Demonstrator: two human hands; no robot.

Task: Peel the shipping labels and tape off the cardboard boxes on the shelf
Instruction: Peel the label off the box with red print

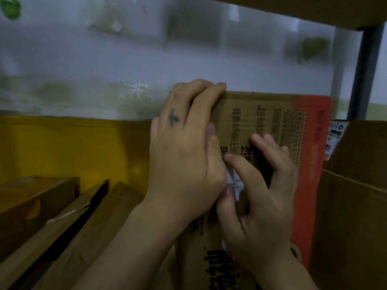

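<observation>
A flattened brown cardboard box [270,120] with black printed characters and an orange-red right side stands upright in front of me. My left hand [184,151] grips its upper left corner, fingers curled over the top edge. My right hand [259,191] lies on the box face just below, thumb and fingers pinching a small white label [235,184] that shows between the two hands. Most of that label is hidden by my hands. Another white shipping label [335,137] with barcodes sits on the box behind, at the right.
A large brown box [354,216] stands to the right. A yellow box [73,147] fills the left background, with several flattened brown boxes [62,222] leaning below it. A dark shelf post [364,76] rises at upper right, and a translucent sheet covers the back.
</observation>
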